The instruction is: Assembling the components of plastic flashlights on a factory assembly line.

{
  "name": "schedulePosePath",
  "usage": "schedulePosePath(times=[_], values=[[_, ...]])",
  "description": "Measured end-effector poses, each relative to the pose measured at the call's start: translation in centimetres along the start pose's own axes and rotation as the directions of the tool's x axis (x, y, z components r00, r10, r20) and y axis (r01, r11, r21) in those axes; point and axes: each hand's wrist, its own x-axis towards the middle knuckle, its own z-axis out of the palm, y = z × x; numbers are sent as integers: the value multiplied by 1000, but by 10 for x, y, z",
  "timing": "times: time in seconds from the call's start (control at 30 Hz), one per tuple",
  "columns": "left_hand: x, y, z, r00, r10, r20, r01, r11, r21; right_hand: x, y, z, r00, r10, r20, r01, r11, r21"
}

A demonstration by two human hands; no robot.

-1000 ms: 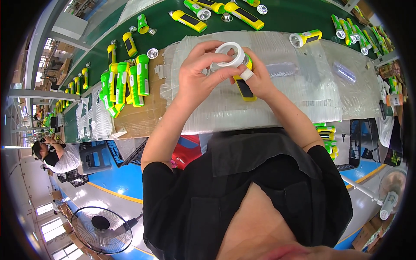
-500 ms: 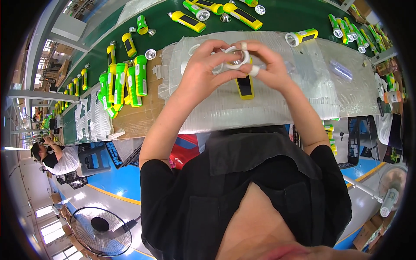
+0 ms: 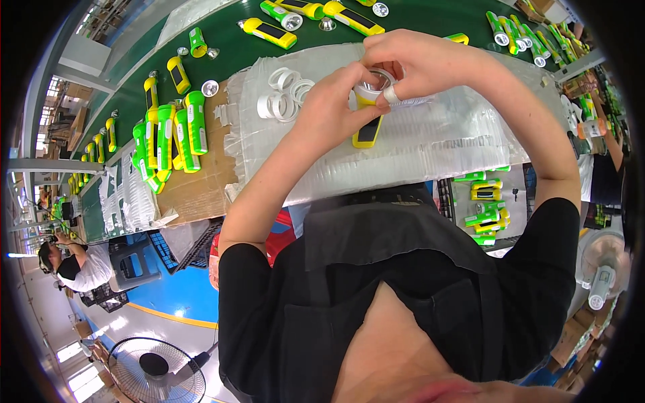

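Since the earlier frame, your right forearm (image 3: 521, 111) has swung outward. At left, flashlights (image 3: 164, 134) lie piled, apparently out of your way. White rings (image 3: 267, 106) sit closer, probably within easy reach. Your left hand (image 3: 329, 107) grasps the head of the yellow flashlight (image 3: 367, 127), mid-bench; your right hand (image 3: 423, 64) grips that rim from the far right, seemingly steadying it between both.

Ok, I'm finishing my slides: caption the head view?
Left fingers and right fingers around the round head of a yellow, dark-panelled flashlight, loose white rings lying left.
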Motion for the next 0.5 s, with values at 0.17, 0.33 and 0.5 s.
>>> schedulePosePath(times=[0.17,0.33,0.5], values=[[-2,-4,4,1000,-10,-16,11,998,66,2,-12,12,954,294,-58,-297,952,-70],[2,-6,9,998,-4,-60,6,999,40,-5,-2,16,926,265,-269,-271,962,15],[3,-9,13,994,65,-85,-63,998,26,-3,-9,26,899,349,-263,-400,901,-168]])
